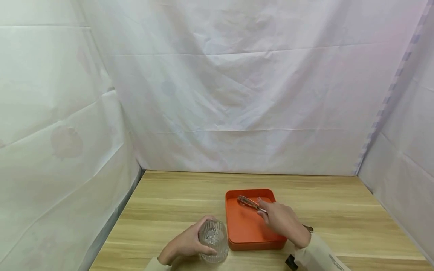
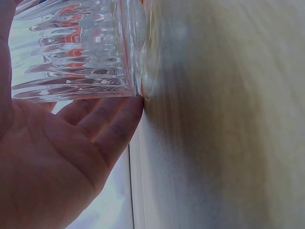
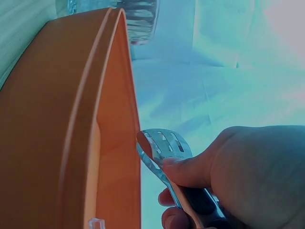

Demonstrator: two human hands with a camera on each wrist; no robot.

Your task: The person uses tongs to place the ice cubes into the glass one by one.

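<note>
My left hand (image 1: pixel 188 241) holds a clear ribbed glass (image 1: pixel 218 246) that stands on the table, thumb on the near side and fingers around the far side. The left wrist view shows the glass (image 2: pixel 81 52) with its base down at the wooden surface. Clear lumps show inside it, too blurred to name. Over the orange tray (image 1: pixel 228 226), my right hand (image 1: pixel 283 222) grips metal tongs (image 1: pixel 249 203). Their slotted head (image 3: pixel 164 142) is close to the tray's rim in the right wrist view. A small clear piece (image 3: pixel 96 223) shows at the tray's lower edge there.
The wooden table (image 1: pixel 162 210) carries the tray just right of the glass. White cloth (image 1: pixel 217 94) hangs behind and on both sides. A dark-ended piece (image 1: pixel 307 228) sticks out beyond the right wrist, and a small black object (image 1: pixel 291 262) sits beside the right sleeve.
</note>
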